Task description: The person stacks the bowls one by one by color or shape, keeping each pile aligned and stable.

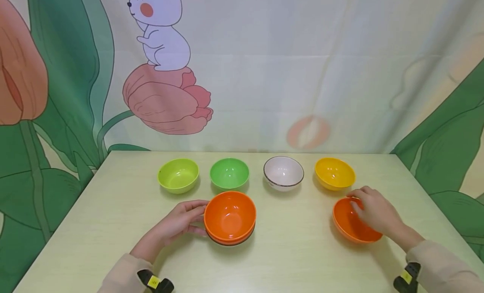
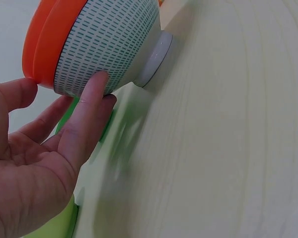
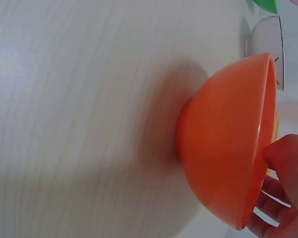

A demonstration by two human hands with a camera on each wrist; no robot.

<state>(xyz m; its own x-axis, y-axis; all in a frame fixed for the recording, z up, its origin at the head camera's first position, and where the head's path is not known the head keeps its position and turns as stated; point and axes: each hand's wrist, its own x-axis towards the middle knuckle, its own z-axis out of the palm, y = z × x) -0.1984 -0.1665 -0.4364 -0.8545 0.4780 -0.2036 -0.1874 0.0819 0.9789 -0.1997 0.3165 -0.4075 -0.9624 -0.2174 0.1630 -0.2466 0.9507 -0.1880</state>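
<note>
My left hand [image 1: 181,221] touches the left side of a stack of bowls; its fingers [image 2: 84,111] lie fairly straight against the patterned lower bowl [image 2: 109,44]. That bowl is white with green dashes and a dark rim. Orange bowls [image 1: 230,215] nest on top of it, and the thumb meets an orange rim. On the right, my right hand [image 1: 374,211] pinches the rim of another orange bowl [image 3: 228,134], thumb inside and fingers outside. This bowl stands apart from the stack, its foot close to the tabletop.
A row of bowls lines the table's [image 1: 287,259] back: lime green [image 1: 178,175], green [image 1: 229,174], white with a dark rim [image 1: 283,173], and yellow [image 1: 335,173]. The green one stands just behind the stack, the yellow behind my right hand. A printed curtain [image 1: 257,74] hangs behind the table.
</note>
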